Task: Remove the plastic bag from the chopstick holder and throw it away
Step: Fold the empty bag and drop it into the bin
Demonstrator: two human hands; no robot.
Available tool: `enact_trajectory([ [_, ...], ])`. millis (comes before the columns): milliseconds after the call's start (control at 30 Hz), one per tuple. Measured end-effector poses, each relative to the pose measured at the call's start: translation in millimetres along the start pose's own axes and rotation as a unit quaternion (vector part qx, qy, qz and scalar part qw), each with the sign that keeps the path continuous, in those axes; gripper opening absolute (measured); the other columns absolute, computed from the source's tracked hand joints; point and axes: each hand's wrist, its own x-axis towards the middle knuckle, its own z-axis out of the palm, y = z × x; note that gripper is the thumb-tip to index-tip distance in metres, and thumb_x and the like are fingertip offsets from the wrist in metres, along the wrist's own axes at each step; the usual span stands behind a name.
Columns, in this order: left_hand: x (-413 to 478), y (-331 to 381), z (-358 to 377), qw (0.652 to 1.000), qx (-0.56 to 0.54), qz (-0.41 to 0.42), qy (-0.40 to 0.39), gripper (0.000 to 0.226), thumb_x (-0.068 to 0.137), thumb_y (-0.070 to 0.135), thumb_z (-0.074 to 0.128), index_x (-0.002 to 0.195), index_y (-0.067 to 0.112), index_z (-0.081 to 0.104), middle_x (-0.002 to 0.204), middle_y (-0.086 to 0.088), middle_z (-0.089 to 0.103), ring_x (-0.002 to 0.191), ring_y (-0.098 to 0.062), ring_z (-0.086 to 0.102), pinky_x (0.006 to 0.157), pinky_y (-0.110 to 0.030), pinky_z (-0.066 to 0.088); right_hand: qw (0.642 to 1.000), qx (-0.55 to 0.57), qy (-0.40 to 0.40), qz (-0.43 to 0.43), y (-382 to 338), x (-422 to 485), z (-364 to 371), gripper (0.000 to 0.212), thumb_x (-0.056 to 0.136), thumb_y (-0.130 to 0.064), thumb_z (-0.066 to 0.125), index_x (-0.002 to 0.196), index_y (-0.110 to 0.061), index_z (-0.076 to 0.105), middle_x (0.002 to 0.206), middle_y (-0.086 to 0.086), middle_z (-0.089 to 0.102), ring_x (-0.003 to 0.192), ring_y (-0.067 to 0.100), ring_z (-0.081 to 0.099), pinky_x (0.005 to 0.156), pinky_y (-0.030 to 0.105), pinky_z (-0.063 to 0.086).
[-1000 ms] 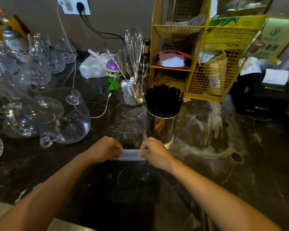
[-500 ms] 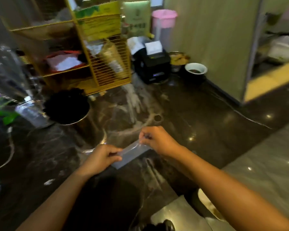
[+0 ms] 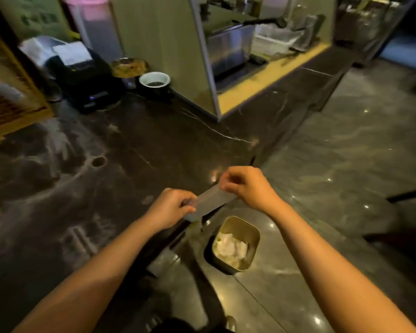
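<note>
A clear plastic bag (image 3: pixel 210 202), folded into a flat strip, stretches between my two hands over the corner of the dark marble counter (image 3: pixel 106 179). My left hand (image 3: pixel 171 207) pinches its lower left end and my right hand (image 3: pixel 246 186) pinches its upper right end. Below the bag, on the floor, stands a small square waste bin (image 3: pixel 250 233) with crumpled white paper inside. The chopstick holder is out of view.
On the counter at the back stand a black receipt printer (image 3: pixel 87 78), a white-rimmed bowl (image 3: pixel 154 80) and a yellow wire rack (image 3: pixel 7 102) at the left edge. A glossy grey tiled floor (image 3: pixel 346 152) spreads to the right. A serving hatch with a yellow ledge (image 3: pixel 269 78) lies beyond.
The view has swung right, away from the chopstick holder and glassware. Both hands carried the folded bag rightward to the counter's corner, and the waste bin on the floor came into sight.
</note>
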Motion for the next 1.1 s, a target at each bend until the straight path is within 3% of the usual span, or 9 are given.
enact_trajectory([
  [100, 30.3, 23.2, 45.1, 0.999, 0.003, 0.005, -0.041, 0.018, 0.077, 0.011, 0.065, 0.094, 0.005, 0.067, 0.086, -0.015, 0.07, 0.082, -0.023, 0.064, 0.071, -0.027, 0.044, 0.999, 0.011, 0.013, 0.041, 45.6, -20.9, -19.2, 0.009, 0.078, -0.001, 0.061, 0.081, -0.005, 0.068, 0.066, -0.006, 0.057, 0.057, -0.008, 0.052, 0.058, 0.006, 0.035],
  [200, 57.8, 26.6, 90.1, 0.995, 0.036, 0.015, -0.089, 0.019, 0.082, 0.016, 0.059, 0.097, 0.007, 0.066, 0.092, -0.013, 0.07, 0.091, -0.024, 0.063, 0.078, -0.033, 0.045, 0.994, 0.038, 0.04, 0.097, 93.3, -32.6, -21.5, 0.009, 0.08, -0.004, 0.059, 0.079, -0.008, 0.067, 0.061, -0.013, 0.055, 0.056, -0.009, 0.053, 0.058, 0.016, 0.039],
  [367, 94.0, -5.6, 174.4, 0.991, 0.087, 0.025, -0.1, 0.037, 0.084, 0.026, 0.05, 0.114, 0.008, 0.059, 0.117, -0.018, 0.064, 0.107, -0.031, 0.061, 0.088, -0.036, 0.049, 0.981, 0.041, 0.053, 0.182, 179.0, -29.7, 9.5, 0.009, 0.08, -0.005, 0.06, 0.077, -0.005, 0.068, 0.075, 0.011, 0.067, 0.071, 0.014, 0.055, 0.07, 0.029, 0.042],
  [467, 115.6, -37.6, 224.6, 0.969, 0.154, -0.001, -0.194, 0.048, 0.091, 0.024, 0.043, 0.135, 0.008, 0.032, 0.147, -0.013, 0.033, 0.136, -0.024, 0.031, 0.11, -0.034, 0.027, 0.976, 0.038, 0.062, 0.203, 233.8, -26.8, 39.4, 0.012, 0.081, -0.004, 0.057, 0.075, -0.003, 0.067, 0.073, 0.013, 0.065, 0.072, 0.024, 0.058, 0.069, 0.036, 0.045],
  [533, 127.7, -65.9, 262.5, 0.946, 0.218, -0.014, -0.24, 0.055, 0.094, 0.03, 0.034, 0.141, 0.01, 0.013, 0.154, -0.01, 0.012, 0.142, -0.022, 0.012, 0.115, -0.037, 0.014, 0.976, 0.023, 0.073, 0.204, 273.7, -26.1, 64.2, 0.011, 0.08, -0.003, 0.057, 0.079, 0.0, 0.068, 0.08, 0.02, 0.07, 0.077, 0.033, 0.063, 0.07, 0.039, 0.047],
  [700, 142.5, -147.8, 364.8, 0.918, 0.284, -0.057, -0.272, 0.061, 0.094, 0.036, 0.026, 0.141, 0.013, -0.007, 0.155, -0.009, -0.006, 0.143, -0.024, -0.006, 0.116, -0.041, -0.002, 0.967, 0.0, 0.046, 0.249, 383.4, -23.1, 151.2, 0.019, 0.083, -0.003, 0.051, 0.094, -0.002, 0.066, 0.097, 0.022, 0.069, 0.089, 0.036, 0.062, 0.067, 0.028, 0.036],
  [867, 151.6, -232.3, 452.6, 0.917, 0.306, -0.055, -0.25, 0.062, 0.095, 0.037, 0.023, 0.14, 0.011, -0.01, 0.154, -0.01, -0.013, 0.139, -0.021, -0.019, 0.109, -0.035, -0.014, 0.958, -0.026, -0.054, 0.28, 488.6, -6.2, 260.5, 0.028, 0.088, -0.004, 0.044, 0.112, -0.004, 0.057, 0.115, 0.023, 0.06, 0.103, 0.038, 0.057, 0.087, 0.04, 0.046],
  [967, 162.0, -271.1, 489.7, 0.909, 0.332, -0.059, -0.245, 0.061, 0.095, 0.039, 0.017, 0.138, 0.011, -0.016, 0.143, -0.004, -0.029, 0.127, -0.016, -0.03, 0.11, -0.038, -0.013, 0.949, -0.034, -0.099, 0.297, 541.2, 15.3, 319.9, 0.03, 0.09, -0.004, 0.039, 0.116, -0.005, 0.053, 0.12, 0.022, 0.056, 0.108, 0.037, 0.054, 0.092, 0.04, 0.045],
  [1100, 173.4, -310.5, 524.4, 0.905, 0.344, -0.059, -0.243, 0.06, 0.094, 0.042, 0.014, 0.122, 0.013, -0.03, 0.134, -0.005, -0.035, 0.127, -0.016, -0.032, 0.112, -0.038, -0.013, 0.939, -0.027, -0.167, 0.299, 591.2, 44.0, 386.3, 0.031, 0.091, -0.004, 0.035, 0.119, -0.003, 0.05, 0.125, 0.023, 0.053, 0.113, 0.037, 0.051, 0.095, 0.039, 0.042],
])
